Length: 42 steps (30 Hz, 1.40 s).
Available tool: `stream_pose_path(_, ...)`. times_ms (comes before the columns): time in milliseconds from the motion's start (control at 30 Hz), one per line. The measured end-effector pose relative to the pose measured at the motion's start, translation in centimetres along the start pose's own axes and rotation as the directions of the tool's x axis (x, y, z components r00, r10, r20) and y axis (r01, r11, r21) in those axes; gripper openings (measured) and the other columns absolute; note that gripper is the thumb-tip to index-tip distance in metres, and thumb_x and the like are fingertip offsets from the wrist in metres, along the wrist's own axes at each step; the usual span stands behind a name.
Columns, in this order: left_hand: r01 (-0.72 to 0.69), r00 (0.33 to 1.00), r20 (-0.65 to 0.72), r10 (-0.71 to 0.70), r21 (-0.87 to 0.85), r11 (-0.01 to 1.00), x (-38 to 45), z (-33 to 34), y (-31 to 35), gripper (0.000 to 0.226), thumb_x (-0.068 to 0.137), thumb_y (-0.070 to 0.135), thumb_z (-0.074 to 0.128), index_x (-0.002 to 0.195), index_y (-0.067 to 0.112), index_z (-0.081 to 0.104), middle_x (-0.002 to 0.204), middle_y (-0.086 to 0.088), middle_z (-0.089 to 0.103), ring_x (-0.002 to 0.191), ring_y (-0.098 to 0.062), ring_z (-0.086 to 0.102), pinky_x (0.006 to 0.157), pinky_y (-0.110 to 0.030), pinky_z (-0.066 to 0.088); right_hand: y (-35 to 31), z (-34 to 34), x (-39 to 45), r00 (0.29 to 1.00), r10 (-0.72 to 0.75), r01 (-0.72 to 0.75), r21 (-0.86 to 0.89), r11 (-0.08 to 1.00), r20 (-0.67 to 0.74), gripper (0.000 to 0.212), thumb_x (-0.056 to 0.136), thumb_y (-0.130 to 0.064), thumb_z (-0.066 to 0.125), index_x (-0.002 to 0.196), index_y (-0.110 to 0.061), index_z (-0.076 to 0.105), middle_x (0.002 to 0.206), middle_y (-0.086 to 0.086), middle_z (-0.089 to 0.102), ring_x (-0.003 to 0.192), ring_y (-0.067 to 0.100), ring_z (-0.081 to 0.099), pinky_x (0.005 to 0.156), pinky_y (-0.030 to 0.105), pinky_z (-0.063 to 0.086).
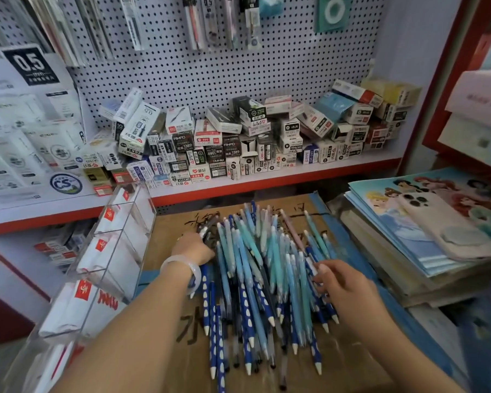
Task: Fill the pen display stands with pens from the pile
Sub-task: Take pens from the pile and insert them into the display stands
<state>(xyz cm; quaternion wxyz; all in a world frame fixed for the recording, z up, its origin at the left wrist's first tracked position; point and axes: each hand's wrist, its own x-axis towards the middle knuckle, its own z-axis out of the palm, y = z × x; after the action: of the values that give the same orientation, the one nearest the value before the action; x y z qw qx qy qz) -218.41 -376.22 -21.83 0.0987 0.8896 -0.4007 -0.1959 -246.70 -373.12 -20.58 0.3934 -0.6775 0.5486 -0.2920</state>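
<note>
A big pile of blue, teal and dark blue dotted pens [267, 273] lies on a cardboard box top [170, 228] in front of me. My left hand [194, 249], with a white bangle on the wrist, is closed on a few dark pens [209, 229] at the pile's far left edge. My right hand [342, 285] rests on the pile's right side with fingers curled over some blue pens. A clear acrylic display stand [119, 242] with stepped compartments stands to the left of the pile; its compartments show white card inserts and no pens.
A shelf [267, 177] behind the box carries many small pen boxes below a pegboard with hanging packs. On the right is a stack of illustrated notebooks [403, 231] with a phone [440, 225] on top. White product displays [26, 131] fill the left shelf.
</note>
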Motion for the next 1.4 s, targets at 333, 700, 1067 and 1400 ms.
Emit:
stream_pose_path(333, 0.047, 0.99, -0.136, -0.038, 0.06, 0.997, 0.6, 0.1, -0.6, 0.012, 0.088, 0.016, 0.057, 0.078, 0.011, 0.053, 0.067, -0.002, 0.05, 0.055, -0.014, 0.047, 0.042, -0.024, 0.032, 0.8, -0.6, 0.2, 0.999, 0.054, -0.053, 0.026, 0.998, -0.007, 0.017, 0.097, -0.032, 0.042, 0.098, -0.029, 0.058, 0.083, -0.007, 0.066, 0.075, 0.013, 0.064, 0.077, 0.037, 0.055)
stream_pose_path(700, 0.046, 0.985, -0.144, -0.097, -0.32, 0.946, -0.2, -2.6, -3.5, 0.021, 0.088, 0.014, 0.057, 0.069, 0.008, 0.052, 0.057, -0.01, 0.057, 0.052, -0.023, 0.055, 0.053, -0.027, 0.045, 0.4, -0.9, -0.5, 0.999, 0.033, -0.032, 0.024, 0.999, -0.017, 0.016, 0.098, -0.031, 0.04, 0.101, -0.028, 0.056, 0.083, -0.006, 0.065, 0.077, 0.02, 0.065, 0.076, 0.041, 0.054)
stream_pose_path(1067, -0.083, 0.965, 0.106, 0.24, -0.743, 0.664, -8.8, -4.6, 1.5, 0.014, 0.09, 0.004, 0.052, 0.077, 0.007, 0.05, 0.057, -0.005, 0.048, 0.044, -0.014, 0.042, 0.038, -0.02, 0.037, -2.8, -3.5, -2.9, 0.998, 0.024, -0.017, 0.142, 0.99, -0.049, 0.02, 0.099, -0.023, 0.041, 0.101, -0.019, 0.06, 0.086, -0.002, 0.066, 0.078, 0.012, 0.064, 0.07, 0.025, 0.054)
stream_pose_path(1400, -0.021, 0.758, 0.307, 0.575, -0.87, 0.492, -24.0, 1.8, 14.2, 0.022, 0.094, 0.01, 0.052, 0.073, 0.008, 0.049, 0.05, -0.002, 0.046, 0.031, -0.008, 0.041, 0.033, -0.015, 0.033, -4.1, -13.5, -7.9, 0.973, 0.195, -0.135, 0.386, 0.913, -0.122, 0.022, 0.098, -0.016, 0.045, 0.11, -0.006, 0.06, 0.088, 0.009, 0.063, 0.072, 0.017, 0.06, 0.073, 0.03, 0.055)
